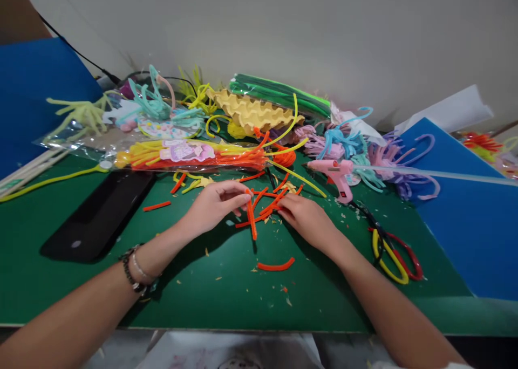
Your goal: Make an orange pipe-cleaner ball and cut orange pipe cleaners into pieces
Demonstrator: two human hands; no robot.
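Between thumb and fingers, my left hand (pixel 220 204) pinches a short orange pipe cleaner piece (pixel 252 220) that hangs down over the table. My right hand (pixel 305 218) rests at a small heap of cut orange pipe cleaners (pixel 272 207); its fingertips are partly hidden, pressed together against the heap's right side. Whether they grip one piece I cannot make out. One curved orange piece (pixel 276 265) lies apart, nearer the front edge. Behind my hands is a clear bag of yellow and orange pipe cleaners (pixel 238 158).
A pink glue gun (pixel 338 177) lies right of my right hand, with red-and-yellow-handled scissors (pixel 394 255) beyond it. A black tablet-like slab (pixel 99 218) lies at left. Bundles of coloured pipe cleaners and a yellow egg carton (pixel 253 110) line the back. Blue boards (pixel 465 212) flank the green table (pixel 194 299).
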